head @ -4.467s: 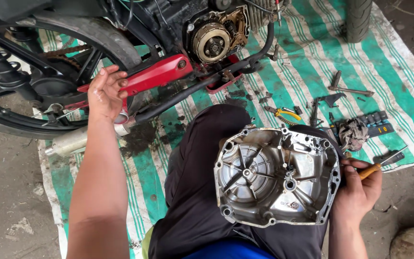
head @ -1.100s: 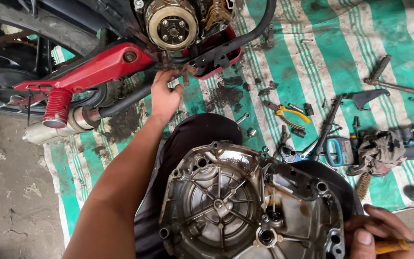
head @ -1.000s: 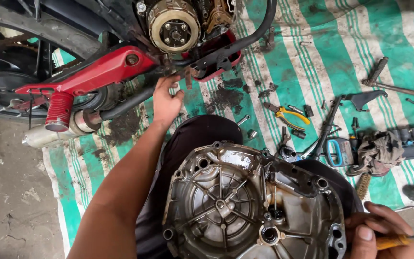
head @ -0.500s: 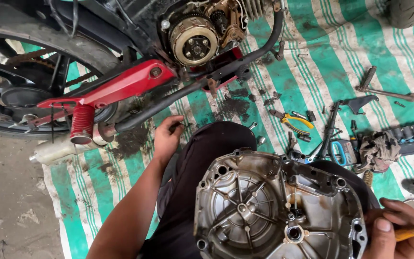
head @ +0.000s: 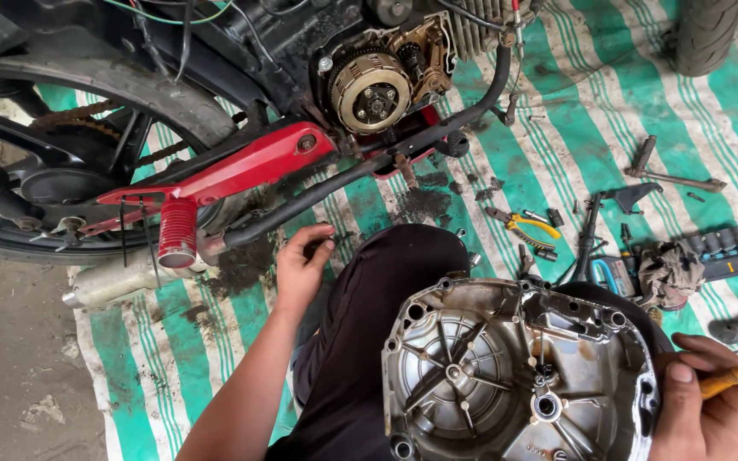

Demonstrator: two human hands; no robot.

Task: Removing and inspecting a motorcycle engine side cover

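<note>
A grimy silver engine side cover (head: 514, 376) rests inner face up on my lap, over my black trousers (head: 377, 299). My right hand (head: 711, 410) steadies its right edge and grips a screwdriver with an orange handle (head: 723, 382). My left hand (head: 301, 269) hovers over the green striped mat (head: 155, 341), its fingers curled together just below the black exhaust pipe (head: 318, 201). I cannot tell whether it holds anything small. The motorcycle's exposed clutch (head: 375, 88) sits above, beside the red frame arm (head: 241, 162).
The rear wheel (head: 87, 94) and a red foot peg (head: 178, 232) fill the left. Yellow-handled pliers (head: 523, 224), a rag (head: 668, 273), a socket holder (head: 728, 252) and loose tools lie on the mat at right. A front tyre (head: 706, 30) stands top right.
My left hand has drawn back from the motorcycle's underside toward my knee. The view has pulled back and shifted, so the cover sits lower right. My right hand keeps the screwdriver.
</note>
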